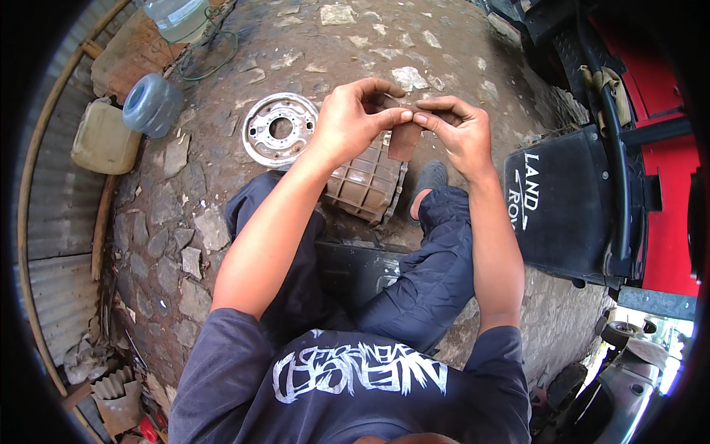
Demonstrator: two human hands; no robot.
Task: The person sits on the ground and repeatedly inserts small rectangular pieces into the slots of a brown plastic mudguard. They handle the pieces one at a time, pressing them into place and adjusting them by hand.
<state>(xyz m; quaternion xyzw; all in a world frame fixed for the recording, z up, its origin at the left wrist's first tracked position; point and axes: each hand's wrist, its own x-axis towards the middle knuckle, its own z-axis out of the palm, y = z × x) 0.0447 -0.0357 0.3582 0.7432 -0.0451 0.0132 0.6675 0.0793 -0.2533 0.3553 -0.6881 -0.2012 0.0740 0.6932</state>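
Observation:
Both my hands are raised over my knees and pinch one small brown sheet, like sandpaper (404, 140). My left hand (355, 118) grips its upper left edge with thumb and forefinger. My right hand (457, 129) holds its upper right edge, fingertips touching those of the left. Under the hands lies a brown ribbed metal casing (366, 181) on the stone ground. A round silver metal plate with a centre hole (279, 128) lies just left of my left hand.
A black mud flap (566, 203) and a red vehicle body (665, 155) stand at the right. A blue water bottle (151, 105), a pale jerrycan (105, 138) and a clear jug (177, 16) sit at the upper left beside corrugated sheeting.

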